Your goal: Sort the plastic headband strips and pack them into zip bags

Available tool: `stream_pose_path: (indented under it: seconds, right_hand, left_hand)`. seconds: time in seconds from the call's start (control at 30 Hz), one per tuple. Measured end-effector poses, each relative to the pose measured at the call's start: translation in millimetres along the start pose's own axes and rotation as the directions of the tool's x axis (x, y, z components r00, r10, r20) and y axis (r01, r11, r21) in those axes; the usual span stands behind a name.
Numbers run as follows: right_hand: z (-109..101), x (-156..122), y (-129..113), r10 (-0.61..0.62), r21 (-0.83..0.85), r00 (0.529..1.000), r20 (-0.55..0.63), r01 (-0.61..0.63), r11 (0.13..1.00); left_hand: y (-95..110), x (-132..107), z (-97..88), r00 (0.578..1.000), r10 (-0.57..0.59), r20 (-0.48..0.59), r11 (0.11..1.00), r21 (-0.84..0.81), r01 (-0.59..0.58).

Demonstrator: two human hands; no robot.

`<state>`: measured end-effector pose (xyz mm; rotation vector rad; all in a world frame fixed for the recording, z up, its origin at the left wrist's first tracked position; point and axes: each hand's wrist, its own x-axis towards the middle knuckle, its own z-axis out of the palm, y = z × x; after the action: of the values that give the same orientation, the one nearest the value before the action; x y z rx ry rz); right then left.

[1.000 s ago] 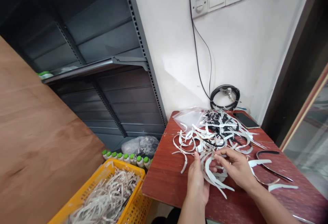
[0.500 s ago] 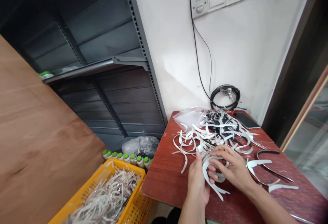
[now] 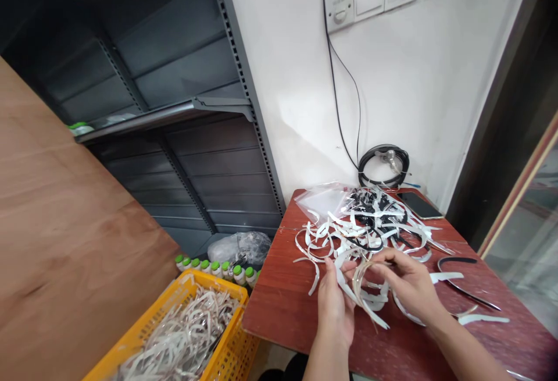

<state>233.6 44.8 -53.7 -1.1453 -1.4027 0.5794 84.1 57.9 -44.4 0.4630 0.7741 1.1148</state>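
Observation:
My left hand [image 3: 335,305] is closed round the lower left side of a bundle of thin curved strips [image 3: 358,288], white and clear-brown, shaped like headbands. From the right, my right hand [image 3: 410,285] pinches the top of the same bundle between thumb and fingers. The bundle is held just above the red-brown table [image 3: 283,305], with its free ends pointing down and right. Behind my hands lies a tangled pile of white strips [image 3: 349,230], with black pieces [image 3: 372,203] among them at the back.
To the right lie a dark curved band [image 3: 471,294] and a white-tipped strip [image 3: 483,318]. A phone [image 3: 421,205], a clear plastic bag [image 3: 322,200] and a coiled black cable [image 3: 364,166] are at the back. A yellow crate [image 3: 238,294] of strips stands left, near green-capped bottles [image 3: 239,275].
My right hand has shifted slightly right and now pinches the bundle's top edge. The bundle has turned, showing its brownish edges, and its strips are more spread out.

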Motion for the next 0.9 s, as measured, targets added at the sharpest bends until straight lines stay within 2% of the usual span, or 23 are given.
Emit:
stream_pose_path:
  seconds: [0.1, 0.2, 0.27, 0.43, 0.53, 0.67, 0.73, 0.8, 0.9]
  right_hand:
    - [-5, 3, 7, 0.114, 0.160, 0.984, -0.134, -0.092, 0.983]
    - [-8, 6, 11, 0.193, 0.337, 0.969, -0.154, -0.132, 0.932]
    - [-8, 6, 11, 0.190, 0.356, 0.971, -0.146, -0.128, 0.926]
    - [-2, 2, 4, 0.014, 0.022, 0.999, -0.046, -0.013, 1.000]
    - [3, 0, 1, -0.115, -0.173, 0.993, 0.031, 0.118, 0.978]
    - [7, 1, 0, -0.216, -0.269, 0.974, 0.064, 0.225, 0.936]
    - [6, 1, 0, -0.230, -0.287, 0.971, 0.065, 0.239, 0.928]
    - [3, 2, 1, -0.212, -0.278, 0.977, 0.028, 0.211, 0.937]
    - [-7, 6, 4, -0.138, -0.217, 0.980, -0.142, 0.105, 0.970]
  left_hand:
    - [3, 1, -1.0, 1.000, -0.014, 0.010, 0.997, -0.072, 0.015]
    - [3, 1, -1.6, 0.999, -0.032, 0.019, 0.996, -0.087, 0.033]
    - [2, 1, -2.4, 0.999, -0.031, 0.009, 0.998, -0.054, 0.032]
    - [-3, 1, -5.9, 1.000, 0.012, -0.004, 0.987, 0.161, -0.011]
    - [-3, -2, -5.5, 0.995, 0.095, 0.037, 0.953, 0.286, -0.102]
    - [-1, -11, 1.6, 0.992, 0.104, 0.073, 0.916, 0.381, -0.124]
    - [0, -14, 6.0, 0.985, 0.129, 0.114, 0.904, 0.394, -0.164]
    - [0, -14, 8.1, 0.979, 0.172, 0.109, 0.913, 0.356, -0.200]
    - [5, -8, 4.3, 0.972, 0.235, -0.023, 0.959, 0.170, -0.228]
